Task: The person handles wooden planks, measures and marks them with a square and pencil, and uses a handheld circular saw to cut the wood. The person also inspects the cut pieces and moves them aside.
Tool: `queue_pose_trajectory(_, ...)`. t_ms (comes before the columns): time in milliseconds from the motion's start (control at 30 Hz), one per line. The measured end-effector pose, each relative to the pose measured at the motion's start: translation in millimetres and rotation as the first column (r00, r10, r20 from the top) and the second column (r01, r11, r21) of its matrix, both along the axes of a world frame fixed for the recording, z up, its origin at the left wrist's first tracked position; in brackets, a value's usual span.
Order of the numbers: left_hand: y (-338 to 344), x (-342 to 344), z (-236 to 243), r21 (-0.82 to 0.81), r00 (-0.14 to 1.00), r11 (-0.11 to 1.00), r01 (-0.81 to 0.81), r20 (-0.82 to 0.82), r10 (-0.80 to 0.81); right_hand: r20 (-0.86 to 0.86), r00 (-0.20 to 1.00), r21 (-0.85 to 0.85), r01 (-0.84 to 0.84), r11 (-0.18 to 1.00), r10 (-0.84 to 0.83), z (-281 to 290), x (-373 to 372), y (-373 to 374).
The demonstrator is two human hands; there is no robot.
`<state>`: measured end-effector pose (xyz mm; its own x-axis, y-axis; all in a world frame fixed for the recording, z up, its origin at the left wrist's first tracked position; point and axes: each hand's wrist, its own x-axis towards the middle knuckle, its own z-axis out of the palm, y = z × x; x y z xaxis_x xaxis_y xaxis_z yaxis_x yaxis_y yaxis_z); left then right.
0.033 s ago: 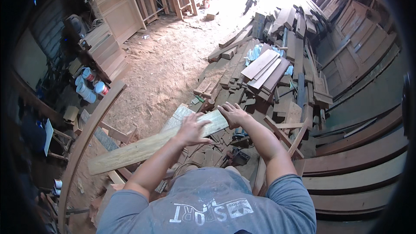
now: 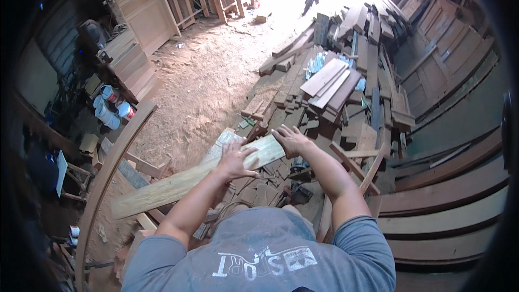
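A long pale wooden board (image 2: 178, 186) lies slantwise in front of me, its far end up to the right. My right hand (image 2: 292, 141) is closed around that upper right end, fingers over the end edge. Partway down the board, my left hand (image 2: 234, 161) rests on its upper face, fingers spread and thumb apart over the near edge. Another pale piece of wood (image 2: 220, 143) sits beneath the board. Both palms are hidden from view.
A big heap of planks and offcuts (image 2: 327, 84) stretches away on the right. A long brown beam (image 2: 108, 176) stands at my left, near several paint buckets (image 2: 125, 110). Panelled doors (image 2: 143, 11) lean at the back left; thick boards (image 2: 432, 224) are stacked at right.
My left hand has shifted slightly left along the board, with its fingers flatter on it. The right hand and the board have hardly moved.
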<state>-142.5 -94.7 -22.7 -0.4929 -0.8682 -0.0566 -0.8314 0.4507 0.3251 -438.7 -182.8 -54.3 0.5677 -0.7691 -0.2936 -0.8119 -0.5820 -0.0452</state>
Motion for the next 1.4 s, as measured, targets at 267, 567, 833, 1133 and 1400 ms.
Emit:
queue_pose_trajectory(267,-3,23,-99,-0.127,0.997,0.991,-0.033,-0.073,0.024,-0.034,0.962,-0.073,0.267,0.961,-0.270,-10,-8,38)
queue_pose_trajectory(567,8,15,-79,-0.127,0.995,0.991,-0.039,-0.094,0.027,0.422,0.158,-0.216,0.974,0.070,-0.893,-59,-216,207)
queue_pose_trajectory(833,2,23,-87,-0.131,0.995,0.989,-0.064,-0.081,0.054,0.208,-0.204,-0.057,0.974,-0.220,-0.957,-104,-258,214)
queue_pose_trajectory(1133,-1,18,-81,-0.134,0.995,0.990,-0.049,-0.088,0.037,0.428,-0.361,0.164,0.933,-0.322,-0.829,-164,-306,224)
queue_pose_trajectory(1400,2,15,-78,-0.164,0.997,0.986,-0.030,-0.081,0.017,0.675,-0.054,0.186,0.978,0.099,-0.735,-98,-248,231)
